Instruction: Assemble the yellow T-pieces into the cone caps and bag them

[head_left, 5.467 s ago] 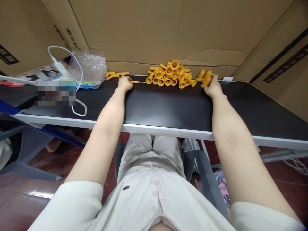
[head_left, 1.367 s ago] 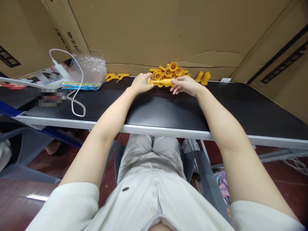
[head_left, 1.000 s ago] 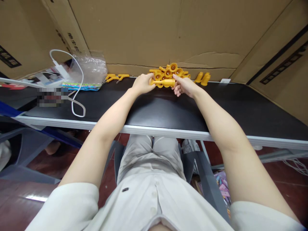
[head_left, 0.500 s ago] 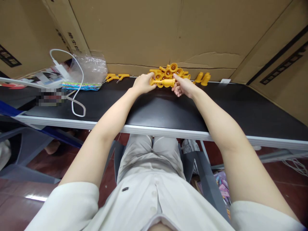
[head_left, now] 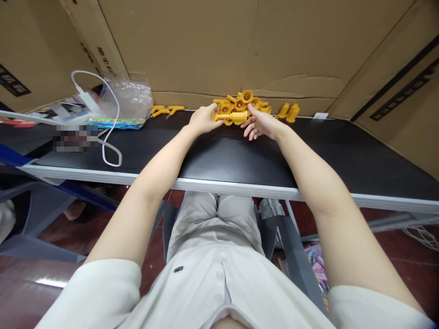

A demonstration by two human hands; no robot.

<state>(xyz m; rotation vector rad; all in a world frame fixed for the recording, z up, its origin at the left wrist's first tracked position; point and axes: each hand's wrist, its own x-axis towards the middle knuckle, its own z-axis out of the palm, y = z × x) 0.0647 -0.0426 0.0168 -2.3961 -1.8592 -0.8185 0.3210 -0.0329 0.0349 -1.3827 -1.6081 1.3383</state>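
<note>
My left hand (head_left: 205, 119) is closed on the handle end of a yellow plastic corkscrew (head_left: 236, 117), which lies sideways between my hands. A ribbed sleeve forms its right part. At the sleeve's right end is my right hand (head_left: 262, 123), with the thumb raised and the fingers spread and loosely curved. Whether it touches the sleeve is hard to tell. Right behind the hands is a heap of yellow corkscrew parts (head_left: 247, 96), several of them cup-shaped with the open end facing me.
Yellow handles with metal spirals (head_left: 168, 110) lie left of the heap, and yellow sleeves (head_left: 292, 113) stand to its right. A clear plastic bag (head_left: 128, 96) and a white cable (head_left: 118, 157) are on the left. Cardboard (head_left: 212, 45) walls the back of the black table (head_left: 236, 160).
My right hand's fingers have spread and loosened at the sleeve's end. The corkscrew has shifted very slightly left; my left hand keeps its hold.
</note>
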